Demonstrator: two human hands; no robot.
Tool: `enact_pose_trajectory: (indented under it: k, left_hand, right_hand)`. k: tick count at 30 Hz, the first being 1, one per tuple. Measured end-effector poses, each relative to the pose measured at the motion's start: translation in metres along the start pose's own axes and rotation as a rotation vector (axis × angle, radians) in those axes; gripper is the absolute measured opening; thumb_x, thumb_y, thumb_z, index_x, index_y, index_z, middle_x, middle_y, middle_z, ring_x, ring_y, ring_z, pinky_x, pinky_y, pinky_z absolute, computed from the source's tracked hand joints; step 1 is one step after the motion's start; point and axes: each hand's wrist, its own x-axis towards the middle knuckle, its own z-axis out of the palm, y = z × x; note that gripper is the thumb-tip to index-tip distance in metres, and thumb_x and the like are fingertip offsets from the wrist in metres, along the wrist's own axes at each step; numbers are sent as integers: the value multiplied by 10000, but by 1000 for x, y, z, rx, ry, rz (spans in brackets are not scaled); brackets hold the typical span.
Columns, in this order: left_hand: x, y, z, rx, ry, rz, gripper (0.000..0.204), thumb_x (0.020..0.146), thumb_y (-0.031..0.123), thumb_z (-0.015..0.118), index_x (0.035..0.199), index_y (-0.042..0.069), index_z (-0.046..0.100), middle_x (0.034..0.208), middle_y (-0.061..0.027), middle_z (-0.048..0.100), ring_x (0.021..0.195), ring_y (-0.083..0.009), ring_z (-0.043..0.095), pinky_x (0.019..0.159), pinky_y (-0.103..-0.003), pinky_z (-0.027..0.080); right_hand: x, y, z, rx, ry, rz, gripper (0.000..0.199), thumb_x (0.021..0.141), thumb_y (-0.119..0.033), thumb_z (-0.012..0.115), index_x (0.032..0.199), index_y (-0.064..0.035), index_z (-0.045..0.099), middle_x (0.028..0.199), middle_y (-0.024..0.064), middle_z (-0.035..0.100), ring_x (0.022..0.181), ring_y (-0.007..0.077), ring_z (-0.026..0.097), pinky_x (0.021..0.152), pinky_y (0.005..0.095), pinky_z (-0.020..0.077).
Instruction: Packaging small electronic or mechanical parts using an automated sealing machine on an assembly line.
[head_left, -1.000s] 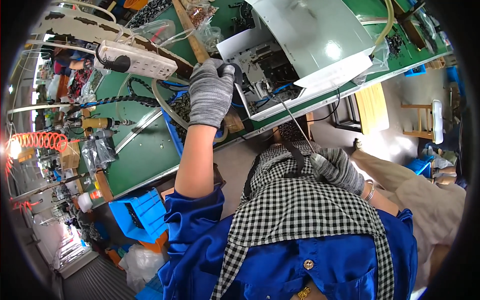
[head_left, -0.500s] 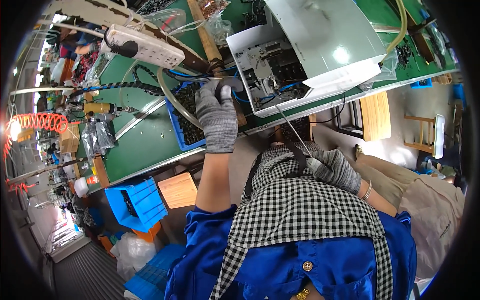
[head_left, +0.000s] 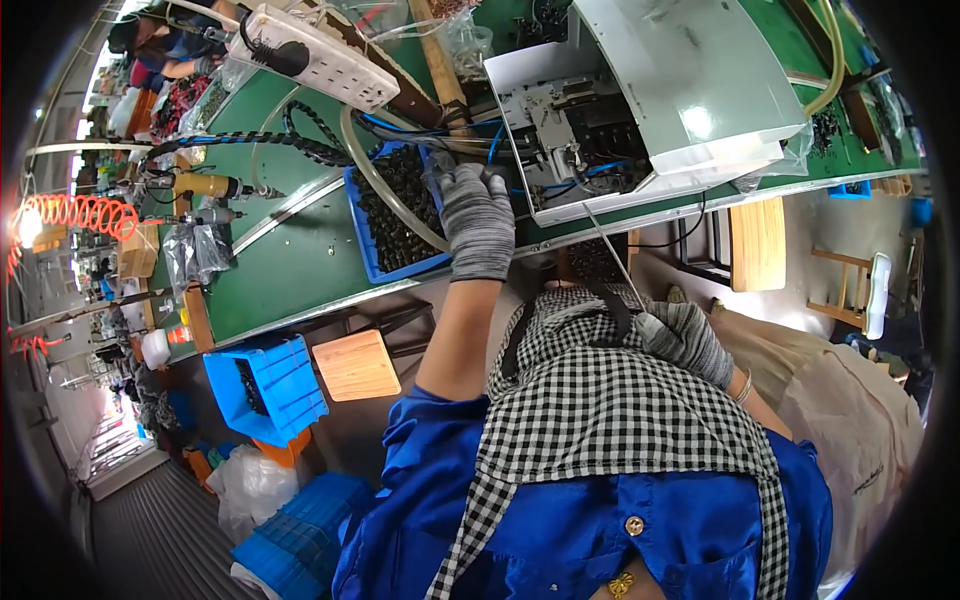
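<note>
Blue tray (head_left: pixel 372 262) of small dark parts sits on the green tabletop (head_left: pixel 290 270), near its front edge, left of the grey metal machine (head_left: pixel 640 110). Left hand (head_left: pixel 478 215), gloved, rests at the tray's right rim, fingers curled; whether it grips any part cannot be told. Clear hose (head_left: pixel 385 190) arcs across the tray.

Right hand (head_left: pixel 682 338), gloved, is clenched on a thin metal rod (head_left: pixel 606 250), tip aimed up at the machine's open front.

Risks, as judged: rod tip snagging the blue wires (head_left: pixel 560 185) there; the left hand nudging the tray off the edge and spilling parts; hose dragging parts out.
</note>
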Motion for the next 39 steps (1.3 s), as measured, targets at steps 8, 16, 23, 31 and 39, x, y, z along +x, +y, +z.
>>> enact_pose_trajectory:
  k: [8, 16, 23, 31, 39]
  left_hand:
    - [-3, 6, 9, -73, 187, 140, 235, 860, 144, 638, 1024, -6, 560, 955, -163, 617, 860, -301, 601, 754, -391, 500]
    - [-36, 34, -83, -915, 264, 32, 279, 889, 71, 607, 1146, -1, 526, 992, -86, 592, 804, -137, 602, 659, -262, 539]
    - [-81, 1, -107, -944, 294, -146, 312, 906, 97, 605, 1185, -12, 516, 997, -88, 606, 803, -122, 618, 679, -241, 535]
    - [-119, -25, -111, -868, 162, -304, 301, 915, 102, 588, 1174, -35, 516, 957, -96, 617, 766, -128, 617, 703, -257, 531]
    - [-126, -51, -85, -966, -55, -331, 294, 922, 108, 577, 1171, -37, 517, 958, -98, 616, 760, -123, 613, 694, -255, 527]
  right_hand:
    - [-3, 8, 0, 13, 56, -75, 368, 931, -262, 555, 680, -1, 616, 479, 78, 504, 428, 131, 435, 457, 292, 386]
    - [6, -20, -2, -329, -172, -73, 337, 941, -294, 519, 805, -7, 631, 609, 135, 596, 535, 258, 555, 574, 373, 460]
    - [100, 53, 51, -599, -334, 52, 393, 933, -385, 471, 918, -38, 655, 820, 182, 653, 795, 367, 627, 751, 447, 491]
    - [178, 83, 129, -564, 116, -3, 393, 914, -386, 490, 996, -25, 623, 920, 229, 641, 850, 394, 608, 765, 455, 485]
    - [162, 119, 151, -324, 374, -93, 411, 881, -300, 601, 1160, -4, 543, 969, 177, 650, 910, 328, 619, 846, 382, 484]
